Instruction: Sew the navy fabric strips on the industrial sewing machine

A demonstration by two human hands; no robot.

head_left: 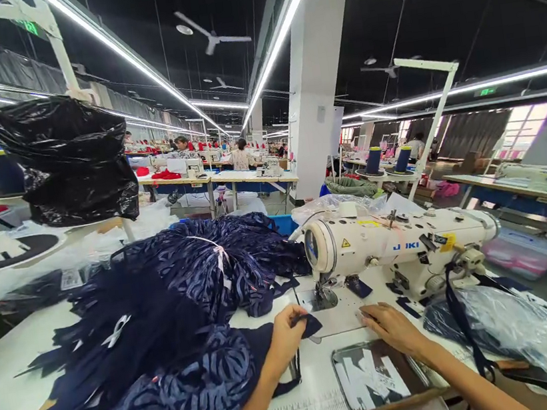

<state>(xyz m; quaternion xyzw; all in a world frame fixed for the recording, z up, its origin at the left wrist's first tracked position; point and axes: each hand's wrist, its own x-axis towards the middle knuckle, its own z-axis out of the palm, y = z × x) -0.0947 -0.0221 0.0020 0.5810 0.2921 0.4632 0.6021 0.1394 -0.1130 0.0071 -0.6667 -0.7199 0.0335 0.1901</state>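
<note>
And here I am at the sewing machine (399, 239), my left hand (285, 338) with thumb and fingers pinched on a navy fabric piece (312, 324), its pointed tip poking out to the right, just on the near side of the needle plate (323, 299). My right hand (393, 329) is palm down in front of the machine, fingers stretched forward and unclenched.

Look at the crowd on this worktop (320, 404)! Hard against my left side, a heap of dark cloth (153, 328) and patterned pieces (176, 386) runs right up to my forearm. Behind it, a big bundle (259, 247) gathered by a white tie (220, 259) fills the space left of the machine head.

Between my forearms sits a metal tray (335, 365) of white labels (369, 377), its far right corner close under my right wrist. Navy scraps (359, 286) lie beneath the machine arm, and over on the right a clear plastic bag (531, 325) spreads out, a dark strap (457, 322) dangling beside it. Up to the left, a black plastic bag (71, 164) hangs high, blocking part of the view!
</note>
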